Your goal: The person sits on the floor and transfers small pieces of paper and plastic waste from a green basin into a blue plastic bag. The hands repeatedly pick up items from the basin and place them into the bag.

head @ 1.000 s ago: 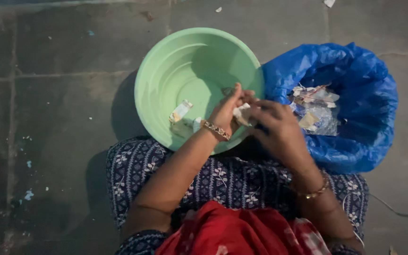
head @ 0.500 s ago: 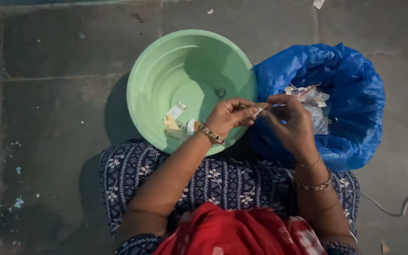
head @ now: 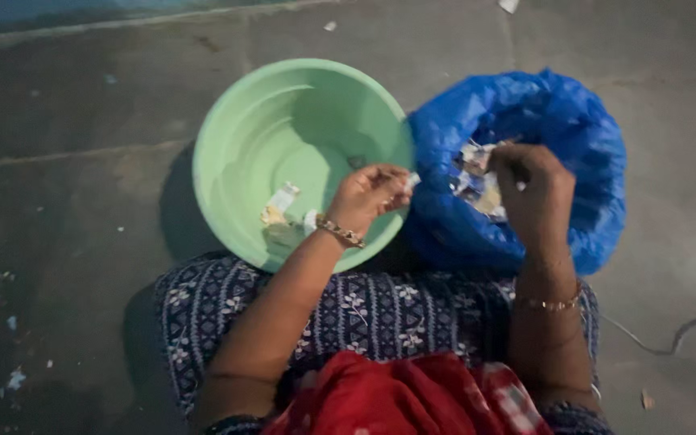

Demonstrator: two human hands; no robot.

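Stone floor; left hand (head: pixel 372 193) pinches perhaps a scrap over round green basin (head: pixel 235 153).

A grey stone floor (head: pixel 82 201) carries a green basin (head: pixel 267 129) and blue bag (head: pixel 582 145).

Your view was dim and slightly soft, with motion blur; light fell from the right, so the green basin (head: pixel 300 153) cast its shadow leftward across the floor (head: pixel 74 217).

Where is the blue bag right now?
In the head view, the blue bag sits on the floor at the right, touching the green basin, with the right hand reaching into it.
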